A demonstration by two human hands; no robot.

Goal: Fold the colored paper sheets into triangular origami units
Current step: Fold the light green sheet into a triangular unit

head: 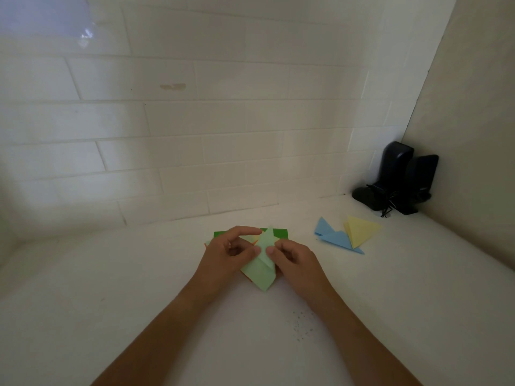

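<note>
A light green paper sheet [260, 270], partly folded into a pointed shape, lies on the white counter between my hands. My left hand [227, 253] pinches its left side with thumb and curled fingers, index finger reaching over the top point. My right hand [291, 260] pinches the fold's right side at the middle crease. Under the sheet lies a stack of colored sheets [280, 233], its dark green top and an orange edge showing. A folded blue unit [333, 236] and a folded yellow unit [361, 229] lie to the right, overlapping.
Two black speakers [395, 179] with a cable stand in the back right corner. A white tiled wall [195, 121] rises behind the counter and a beige side wall [473, 135] closes the right. Dark specks [302, 324] dot the counter near my right forearm.
</note>
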